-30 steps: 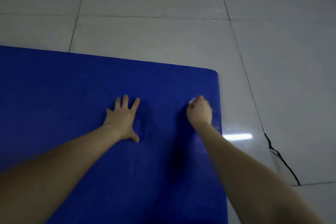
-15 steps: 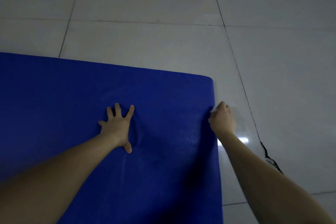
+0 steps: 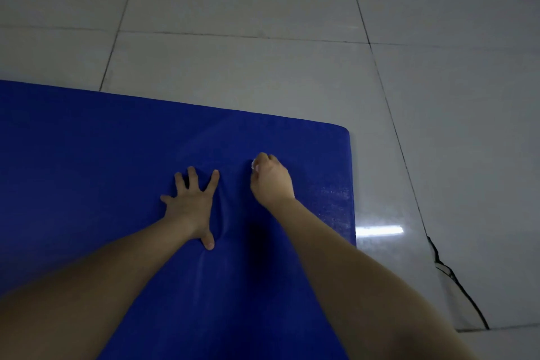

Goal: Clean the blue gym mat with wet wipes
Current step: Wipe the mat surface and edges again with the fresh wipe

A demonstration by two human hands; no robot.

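I see the left hand (image 3: 193, 207) flat, fingers spread, on the blue gym mat (image 3: 87, 155) on the tiled floor (image 3: 233, 52), the right hand (image 3: 271, 181) beside it gripping a white wet wipe (image 3: 254, 166) against the mat.

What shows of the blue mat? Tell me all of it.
The mat is deep blue and thick, with a smooth, vinyl-like cover. It lies flat on the tiled floor, its far right corner rounded, and runs out of view left and below. The left hand presses flat on it, fingers spread, creasing the cover by the thumb. The right hand holds a white wipe against it. Faint pale streaks show near its right edge.
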